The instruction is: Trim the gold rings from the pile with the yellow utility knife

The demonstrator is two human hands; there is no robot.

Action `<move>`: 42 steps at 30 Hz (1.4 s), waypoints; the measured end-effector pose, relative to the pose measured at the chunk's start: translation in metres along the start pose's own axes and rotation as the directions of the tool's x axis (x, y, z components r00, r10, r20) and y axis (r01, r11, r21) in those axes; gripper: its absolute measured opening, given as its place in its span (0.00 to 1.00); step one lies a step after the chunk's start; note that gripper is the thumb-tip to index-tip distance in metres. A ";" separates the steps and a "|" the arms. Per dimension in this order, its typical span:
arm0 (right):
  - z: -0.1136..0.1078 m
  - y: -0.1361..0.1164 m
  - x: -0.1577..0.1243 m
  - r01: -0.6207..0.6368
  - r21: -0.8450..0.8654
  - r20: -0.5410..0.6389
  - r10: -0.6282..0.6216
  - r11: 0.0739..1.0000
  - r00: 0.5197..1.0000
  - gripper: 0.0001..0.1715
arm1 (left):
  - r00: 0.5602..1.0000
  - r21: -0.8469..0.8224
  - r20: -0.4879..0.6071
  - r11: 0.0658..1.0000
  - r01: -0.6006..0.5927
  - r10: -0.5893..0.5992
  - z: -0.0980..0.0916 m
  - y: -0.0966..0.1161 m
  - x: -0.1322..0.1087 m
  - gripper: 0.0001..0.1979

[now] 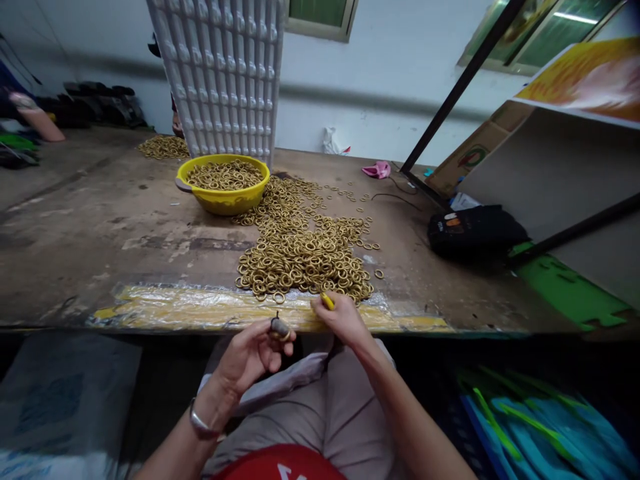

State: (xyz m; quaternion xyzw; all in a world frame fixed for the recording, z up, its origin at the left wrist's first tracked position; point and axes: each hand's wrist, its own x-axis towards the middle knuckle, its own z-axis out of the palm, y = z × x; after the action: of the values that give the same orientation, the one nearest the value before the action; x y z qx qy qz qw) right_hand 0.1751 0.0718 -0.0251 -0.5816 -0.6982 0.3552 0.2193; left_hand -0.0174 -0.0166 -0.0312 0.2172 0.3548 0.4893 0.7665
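My left hand (pixel 250 357) is raised just off the table's front edge, palm partly up and fingers curled. A gold-coloured ring (pixel 283 337) appears at its fingertips, beside a grey wrapping (pixel 279 326) with a thin dark tip sticking up. My right hand (pixel 343 317) is closed around a tool with a yellow handle (pixel 327 301); its working end is hidden. That hand is at the near edge of a heap of gold-coloured rings (pixel 305 257), over the taped yellow strip (pixel 200 308). A few loose rings lie around the heap.
A yellow basin (pixel 225 200) full of rings stands behind the heap, before an upright ribbed grey panel (pixel 225 80). Another ring pile (pixel 163 147) lies farther left. At right are a black bag (pixel 475 230), a pink item (pixel 377 169) and a dark metal frame (pixel 460 87).
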 end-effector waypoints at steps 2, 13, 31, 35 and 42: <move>-0.001 -0.010 -0.006 -0.110 0.381 0.172 0.047 0.918 0.984 0.15 | 0.998 0.084 -0.048 0.996 -0.026 0.030 0.001 -0.003 0.005 0.16; 0.014 -0.034 -0.027 -0.460 0.697 0.517 0.060 0.550 0.854 0.21 | 0.879 0.717 -0.095 0.645 -0.265 0.467 0.013 -0.019 0.006 0.05; 0.017 -0.027 -0.053 0.212 -0.512 0.125 -0.172 0.833 0.977 0.12 | 0.969 0.428 -0.049 0.882 -0.198 0.241 0.011 -0.014 0.004 0.15; 0.017 -0.022 -0.031 0.123 -0.631 0.110 -0.069 0.766 0.992 0.13 | 0.972 0.400 -0.036 0.895 -0.198 0.232 0.005 -0.004 -0.009 0.13; 0.033 -0.037 0.006 0.220 -0.606 0.085 -0.213 0.764 0.973 0.06 | 0.980 0.182 -0.119 0.974 -0.137 0.160 -0.010 0.002 -0.027 0.17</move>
State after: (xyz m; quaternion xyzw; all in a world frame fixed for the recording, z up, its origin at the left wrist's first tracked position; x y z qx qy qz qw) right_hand 0.1260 0.0672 -0.0191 -0.5347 -0.8388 0.0857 0.0553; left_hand -0.0333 -0.0404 -0.0271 0.2758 0.4287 0.5261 0.6808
